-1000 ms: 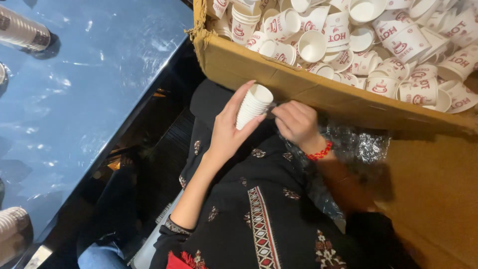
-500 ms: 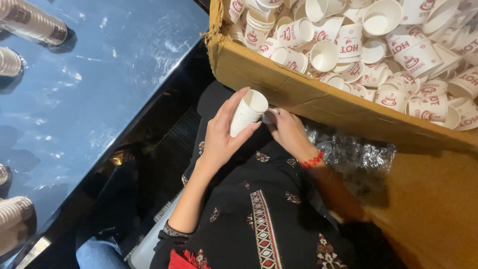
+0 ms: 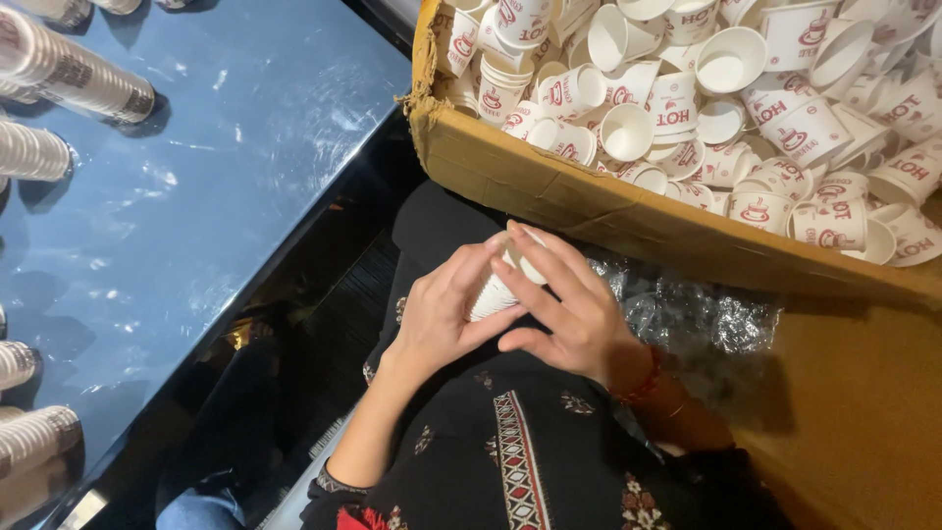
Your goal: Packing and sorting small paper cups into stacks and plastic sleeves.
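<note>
Nesting cup stack (image 3: 494,291) between both hands' grip

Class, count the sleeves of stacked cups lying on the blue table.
7 visible: three along the top-left, one at the left edge, three at the lower left. More may lie outside the frame.

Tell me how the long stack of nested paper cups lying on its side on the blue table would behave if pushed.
The long stack of nested white paper cups lies on its side on the glossy blue table, so it would probably roll or slide easily. Being thin paper, it is likely light for its length. Only nested, it may bend or separate if pushed at one end.
</note>
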